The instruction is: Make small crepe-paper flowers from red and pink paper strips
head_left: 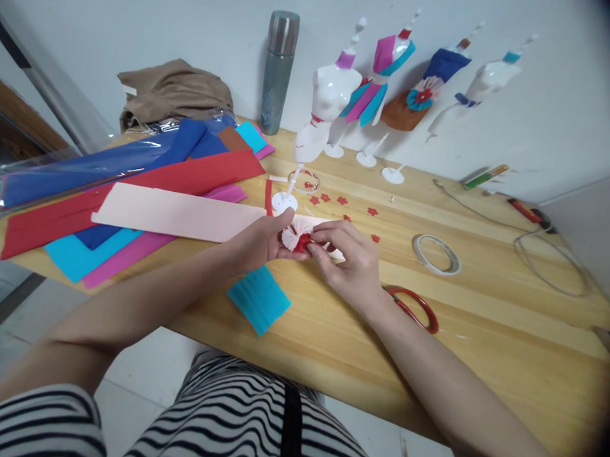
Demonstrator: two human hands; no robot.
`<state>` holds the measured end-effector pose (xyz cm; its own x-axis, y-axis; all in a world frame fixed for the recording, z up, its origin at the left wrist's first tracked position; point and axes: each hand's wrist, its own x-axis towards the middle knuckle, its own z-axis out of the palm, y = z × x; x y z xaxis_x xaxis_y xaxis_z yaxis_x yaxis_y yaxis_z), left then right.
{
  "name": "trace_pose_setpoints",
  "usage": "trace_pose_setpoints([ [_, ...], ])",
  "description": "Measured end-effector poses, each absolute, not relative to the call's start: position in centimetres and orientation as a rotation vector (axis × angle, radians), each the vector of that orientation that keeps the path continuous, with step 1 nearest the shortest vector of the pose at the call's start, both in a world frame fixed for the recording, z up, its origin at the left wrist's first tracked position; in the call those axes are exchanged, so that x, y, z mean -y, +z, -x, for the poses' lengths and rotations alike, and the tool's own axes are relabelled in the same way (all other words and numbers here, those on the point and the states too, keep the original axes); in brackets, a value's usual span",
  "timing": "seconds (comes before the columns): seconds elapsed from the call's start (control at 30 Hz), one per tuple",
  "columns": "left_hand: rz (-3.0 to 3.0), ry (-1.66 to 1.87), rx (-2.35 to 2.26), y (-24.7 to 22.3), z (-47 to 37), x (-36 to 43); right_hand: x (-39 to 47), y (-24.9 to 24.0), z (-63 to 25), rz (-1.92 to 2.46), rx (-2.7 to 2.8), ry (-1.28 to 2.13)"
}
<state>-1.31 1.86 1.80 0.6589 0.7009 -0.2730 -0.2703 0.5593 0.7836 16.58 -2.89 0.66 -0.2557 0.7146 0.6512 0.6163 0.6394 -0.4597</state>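
Red long crepe-paper strip (40,222) at far left on the wooden tabletop (480,374), next to folded royal-blue crepe paper (132,152). Pale pink crepe-paper strip (185,211) overlaps it and runs in toward the hands; best not to let an arm drag it. Turquoise crepe-paper rectangle (260,300) near the front edge, out of the way.

Left hand (267,246) cradles the small pleated pale-pink-and-red paper rosette (291,237), fingers beneath, thumb at its far left side. Rosette is up over the middle of the tabletop, in front of the white glossy mannequin (334,93). My judgement: left hand should carry the weight and grip only the gathered base, lightly, so pleats don't flatten. Right hand (351,257) comes in from the other side, thumb and index pinched at the red part's edge. So both hands together on one piece; exact contact under the fingers hidden. Small pinches, one fold at a time, should work best; a hard pull could stretch or tear the paper.

Small red flower-shaped paper cut-outs (342,200) scattered behind the right hand; don't sweep them. Red-handled scissors (433,321) just beside the right wrist, so avoid leaning there. White ring-shaped tape roll (452,265) beyond them, not touching.
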Motion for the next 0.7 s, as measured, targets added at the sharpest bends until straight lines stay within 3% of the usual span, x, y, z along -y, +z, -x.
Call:
trace_pose_setpoints([
  [0.7, -0.86, 0.634, -0.616, 1.05, 1.53, -1.54, 2.78, 0.32, -16.2, 1.134, 1.884, 0.337],
])
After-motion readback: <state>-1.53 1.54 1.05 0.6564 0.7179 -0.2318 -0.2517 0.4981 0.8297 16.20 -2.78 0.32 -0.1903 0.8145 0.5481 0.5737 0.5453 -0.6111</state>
